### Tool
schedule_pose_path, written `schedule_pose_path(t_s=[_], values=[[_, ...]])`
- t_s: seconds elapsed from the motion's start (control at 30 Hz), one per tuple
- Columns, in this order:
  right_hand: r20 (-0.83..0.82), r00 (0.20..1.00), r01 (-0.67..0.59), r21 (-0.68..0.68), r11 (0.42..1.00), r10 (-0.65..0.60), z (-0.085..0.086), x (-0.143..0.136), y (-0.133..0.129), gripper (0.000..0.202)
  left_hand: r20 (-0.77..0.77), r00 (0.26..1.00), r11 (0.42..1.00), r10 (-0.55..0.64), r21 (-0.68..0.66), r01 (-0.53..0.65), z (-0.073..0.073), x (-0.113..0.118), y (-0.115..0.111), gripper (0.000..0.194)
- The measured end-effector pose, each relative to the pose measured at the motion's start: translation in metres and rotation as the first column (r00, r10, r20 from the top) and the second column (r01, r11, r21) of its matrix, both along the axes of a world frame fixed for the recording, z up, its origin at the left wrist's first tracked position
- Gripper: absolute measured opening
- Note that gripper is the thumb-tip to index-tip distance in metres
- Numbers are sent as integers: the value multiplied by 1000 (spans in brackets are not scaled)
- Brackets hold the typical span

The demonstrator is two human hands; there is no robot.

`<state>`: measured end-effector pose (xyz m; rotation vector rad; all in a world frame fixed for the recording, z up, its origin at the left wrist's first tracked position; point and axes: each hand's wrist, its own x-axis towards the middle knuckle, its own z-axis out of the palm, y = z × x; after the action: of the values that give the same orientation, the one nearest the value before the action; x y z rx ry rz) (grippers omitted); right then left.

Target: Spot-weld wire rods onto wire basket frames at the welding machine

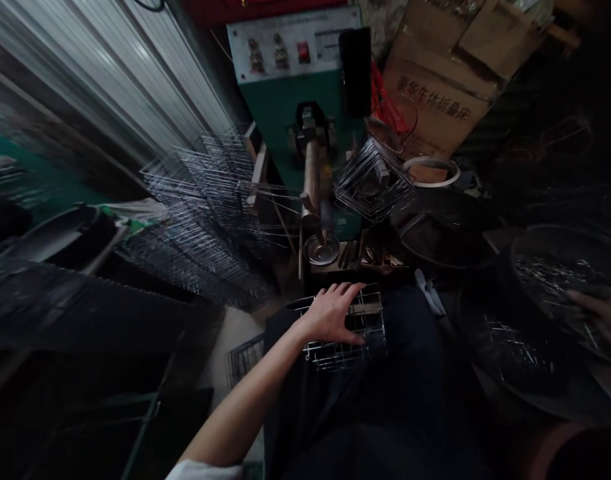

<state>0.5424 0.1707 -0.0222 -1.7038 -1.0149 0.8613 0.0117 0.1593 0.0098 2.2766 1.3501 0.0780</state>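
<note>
My left hand (333, 313) lies across a small wire basket (375, 320) on my lap, thumb on the near side and fingertips over the far edge. The basket is a grid of thin, shiny metal wires. Far to the right, my right hand (603, 313) is over a dark basin (518, 257) of small metal wire pieces (555, 270). Its fingers look stretched out and apart, though dim and partly blurred; I see nothing held in them.
Ahead stands a green machine (270, 107) with a protruding metal arm (312, 180). Stacked wire grids (205, 200) are on the left, and more wire frames (375, 180) beside the machine. Another basin with wire parts (520, 347) sits at right, before a cardboard box (435, 87).
</note>
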Motion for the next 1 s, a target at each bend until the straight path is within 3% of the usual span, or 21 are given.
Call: schedule_pose_path(t_s=[0.1, 0.17, 0.27, 0.4, 0.5, 0.57, 0.63, 0.8, 1.0], values=[[-205, 959, -225, -139, 964, 194, 10, -71, -6, 48, -24, 1000, 1000, 4, -6, -4, 5, 0, -3, 110], [-326, 897, -359, -145, 922, 298, 12, -128, -12, 53, -31, 999, 1000, 19, 20, -18, 10, -5, -10, 103], [-470, 740, -586, -99, 804, 482, 11, -203, -18, 52, -29, 996, 990, 81, 121, -77, 23, -18, -19, 96], [-523, 521, -772, 47, 634, 674, 17, -265, -14, 38, -22, 984, 957, 175, 238, -165, 38, -43, -16, 93], [-391, 435, -843, 141, 520, 811, 29, -293, -6, 33, -36, 978, 945, 204, 270, -187, 38, -57, -5, 92], [-214, 429, -872, 157, 464, 878, 34, -310, 0, 27, -43, 976, 940, 213, 282, -192, 33, -64, 3, 93], [-2, 456, -877, 171, 450, 890, 32, -326, 8, 20, -42, 975, 939, 219, 281, -199, 26, -68, 11, 92], [344, 520, -852, 271, 448, 782, -1, -356, 30, 20, -6, 975, 948, 221, 237, -213, 12, -79, 25, 87], [537, 501, -861, 389, 327, 678, -40, -376, 36, 41, 36, 974, 950, 222, 217, -225, -2, -94, 37, 84]])
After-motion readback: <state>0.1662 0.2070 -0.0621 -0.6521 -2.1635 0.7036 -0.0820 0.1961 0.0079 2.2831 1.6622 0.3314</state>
